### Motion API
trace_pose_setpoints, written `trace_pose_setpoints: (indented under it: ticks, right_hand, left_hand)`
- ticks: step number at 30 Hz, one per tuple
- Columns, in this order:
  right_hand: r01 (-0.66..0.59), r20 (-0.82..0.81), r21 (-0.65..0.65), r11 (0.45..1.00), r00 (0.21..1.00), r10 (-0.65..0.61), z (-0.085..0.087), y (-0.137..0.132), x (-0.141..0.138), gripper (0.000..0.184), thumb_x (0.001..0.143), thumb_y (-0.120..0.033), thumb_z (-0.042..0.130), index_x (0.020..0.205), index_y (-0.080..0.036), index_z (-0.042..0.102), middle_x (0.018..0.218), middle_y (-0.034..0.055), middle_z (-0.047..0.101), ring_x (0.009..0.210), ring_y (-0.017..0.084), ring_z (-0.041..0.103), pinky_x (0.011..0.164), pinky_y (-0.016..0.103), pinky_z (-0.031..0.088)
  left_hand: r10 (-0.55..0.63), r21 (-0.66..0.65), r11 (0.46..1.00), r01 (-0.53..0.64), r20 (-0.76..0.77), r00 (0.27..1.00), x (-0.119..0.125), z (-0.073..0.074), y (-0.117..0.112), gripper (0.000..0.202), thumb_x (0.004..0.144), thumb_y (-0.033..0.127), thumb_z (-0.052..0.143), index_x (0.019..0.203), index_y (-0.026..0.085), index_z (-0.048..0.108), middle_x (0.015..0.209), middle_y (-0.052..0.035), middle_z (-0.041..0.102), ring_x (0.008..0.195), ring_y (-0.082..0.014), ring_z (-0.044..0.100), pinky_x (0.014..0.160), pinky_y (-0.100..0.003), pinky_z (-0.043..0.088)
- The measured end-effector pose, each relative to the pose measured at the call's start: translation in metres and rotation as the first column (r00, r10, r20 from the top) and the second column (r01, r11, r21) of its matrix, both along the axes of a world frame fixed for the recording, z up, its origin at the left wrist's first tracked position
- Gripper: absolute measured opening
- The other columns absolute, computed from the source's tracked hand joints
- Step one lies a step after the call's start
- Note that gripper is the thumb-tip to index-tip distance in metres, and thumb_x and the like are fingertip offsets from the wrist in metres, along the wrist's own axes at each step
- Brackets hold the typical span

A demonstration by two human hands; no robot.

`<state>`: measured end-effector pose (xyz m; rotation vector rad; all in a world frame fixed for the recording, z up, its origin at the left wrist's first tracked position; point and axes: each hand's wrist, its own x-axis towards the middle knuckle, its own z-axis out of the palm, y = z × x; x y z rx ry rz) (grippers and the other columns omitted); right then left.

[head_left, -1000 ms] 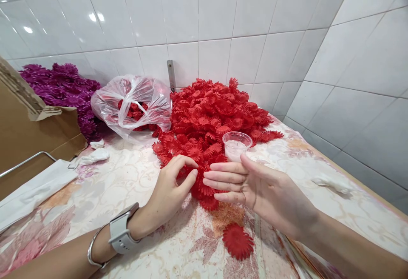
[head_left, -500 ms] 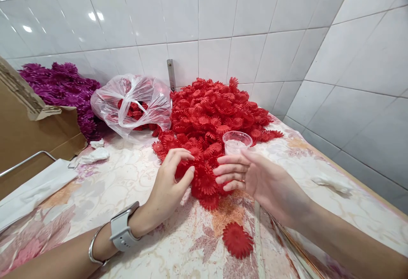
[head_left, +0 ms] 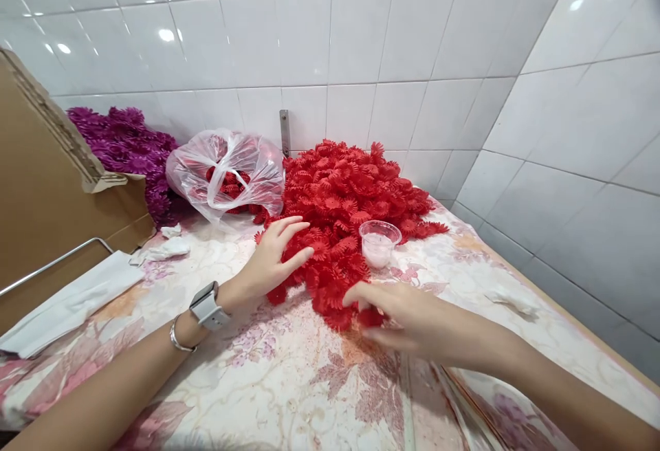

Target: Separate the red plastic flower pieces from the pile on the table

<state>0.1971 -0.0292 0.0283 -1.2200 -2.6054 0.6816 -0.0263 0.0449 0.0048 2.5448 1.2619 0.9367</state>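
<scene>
A big heap of red artificial flower heads [head_left: 350,190] spreads over the table, its front part running down between my hands. My left hand [head_left: 271,258] touches the heap's left side, fingers apart and nothing visible in them. At the front edge, my right hand [head_left: 407,320] is curled, slightly blurred, with a red flower head [head_left: 370,317] between thumb and fingers. Just beyond the right hand stands a small clear plastic cup [head_left: 379,248] with whitish contents. My left wrist carries a watch and a bangle.
Left of the heap sits a clear plastic bag [head_left: 227,176] with red flower heads inside. Purple flower heads [head_left: 128,141] are piled behind a cardboard box [head_left: 56,217]. Thin brownish stems [head_left: 474,403] lie under my right forearm. Tiled walls [head_left: 355,38] bound the back and right.
The lone red flower head on the near tablecloth is gone from there, and one now shows in my right hand. That hand has moved down and curled. My left hand's fingers have spread.
</scene>
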Motion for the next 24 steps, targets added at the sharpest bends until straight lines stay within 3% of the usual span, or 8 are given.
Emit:
trace_pose_setpoints:
  ticks: [2, 4, 7, 10, 13, 15, 20, 24]
  right_hand:
    - [0.075, -0.073, 0.137, 0.988, 0.995, -0.066, 0.000, 0.003, -0.002, 0.027, 0.081, -0.019, 0.049, 0.107, -0.020, 0.052, 0.107, 0.0068, 0.060, 0.094, 0.019, 0.057, 0.078, 0.031, 0.045]
    - [0.122, -0.098, 0.253, 0.960, 0.990, -0.100, -0.005, 0.004, -0.004, 0.045, 0.081, -0.030, 0.052, 0.123, -0.018, 0.043, 0.131, 0.0121, 0.044, 0.120, 0.024, 0.042, 0.097, 0.039, 0.036]
    - [0.152, 0.006, 0.250, 0.956, 0.987, -0.158, -0.020, 0.003, -0.011, 0.067, 0.080, -0.044, 0.052, 0.138, -0.020, 0.028, 0.149, 0.0132, 0.012, 0.136, 0.030, 0.009, 0.106, 0.049, 0.021]
    - [0.172, 0.084, 0.196, 0.965, 0.978, -0.191, -0.038, 0.005, -0.020, 0.067, 0.082, -0.047, 0.048, 0.140, -0.025, 0.023, 0.150, 0.0115, -0.002, 0.135, 0.032, -0.004, 0.106, 0.051, 0.018]
    - [0.202, 0.089, 0.220, 0.954, 0.970, -0.225, -0.052, 0.014, -0.034, 0.053, 0.090, -0.034, 0.036, 0.140, -0.027, 0.022, 0.151, 0.0107, -0.002, 0.135, 0.029, -0.007, 0.107, 0.049, 0.015]
    - [0.220, 0.083, 0.248, 0.943, 0.965, -0.247, -0.056, 0.024, -0.047, 0.054, 0.090, -0.028, 0.033, 0.142, -0.023, 0.019, 0.150, 0.0133, -0.001, 0.135, 0.030, -0.007, 0.107, 0.048, 0.015]
    - [0.397, 0.111, 0.217, 0.892, 0.898, -0.427, -0.051, 0.055, -0.076, 0.057, 0.085, -0.025, 0.041, 0.140, -0.017, 0.026, 0.150, 0.0156, 0.002, 0.135, 0.035, -0.001, 0.104, 0.052, 0.018]
    - [0.529, 0.091, 0.203, 0.824, 0.828, -0.554, -0.042, 0.084, -0.086, 0.067, 0.078, -0.021, 0.050, 0.140, -0.020, 0.024, 0.149, 0.0167, 0.001, 0.133, 0.040, 0.009, 0.096, 0.058, 0.026]
  left_hand:
    - [-0.111, -0.117, 0.988, 0.098, -0.111, 0.988, -0.005, 0.005, 0.001, 0.060, 0.081, 0.051, 0.048, 0.133, 0.026, 0.032, 0.144, -0.0074, 0.025, 0.132, -0.0225, 0.021, 0.108, -0.041, 0.020]
    - [-0.181, -0.203, 0.969, 0.138, -0.214, 0.960, -0.009, 0.009, -0.001, 0.082, 0.072, 0.060, 0.054, 0.139, 0.029, 0.018, 0.150, -0.0068, 0.010, 0.136, -0.0268, 0.006, 0.109, -0.047, 0.014]
    - [-0.184, -0.253, 0.962, 0.103, -0.321, 0.929, -0.020, 0.005, -0.004, 0.105, 0.059, 0.068, 0.059, 0.141, 0.030, 0.006, 0.151, -0.0087, -0.004, 0.135, -0.0342, -0.008, 0.105, -0.057, 0.006]
    - [-0.121, -0.274, 0.962, 0.014, -0.378, 0.918, -0.034, -0.009, -0.007, 0.116, 0.051, 0.071, 0.061, 0.142, 0.028, 0.004, 0.149, -0.0132, -0.010, 0.132, -0.0399, -0.014, 0.101, -0.063, 0.002]
    - [-0.005, -0.326, 0.938, -0.121, -0.361, 0.933, -0.043, -0.024, -0.006, 0.112, 0.057, 0.073, 0.055, 0.142, 0.027, -0.002, 0.148, -0.0170, -0.014, 0.132, -0.0405, -0.014, 0.099, -0.065, 0.007]
    - [0.023, -0.336, 0.931, -0.145, -0.342, 0.939, -0.042, -0.028, -0.002, 0.110, 0.059, 0.073, 0.052, 0.142, 0.026, -0.002, 0.148, -0.0180, -0.014, 0.132, -0.0396, -0.013, 0.100, -0.063, 0.008]
    - [-0.017, -0.353, 0.931, -0.089, -0.286, 0.958, -0.022, -0.028, 0.018, 0.112, 0.056, 0.071, 0.059, 0.142, 0.023, 0.006, 0.148, -0.0212, -0.001, 0.133, -0.0399, -0.006, 0.103, -0.059, 0.007]
    - [-0.017, -0.325, 0.946, -0.022, -0.116, 0.993, -0.007, -0.028, 0.043, 0.113, 0.050, 0.058, 0.072, 0.141, 0.024, 0.014, 0.146, -0.0209, 0.013, 0.134, -0.0401, 0.005, 0.103, -0.058, 0.013]
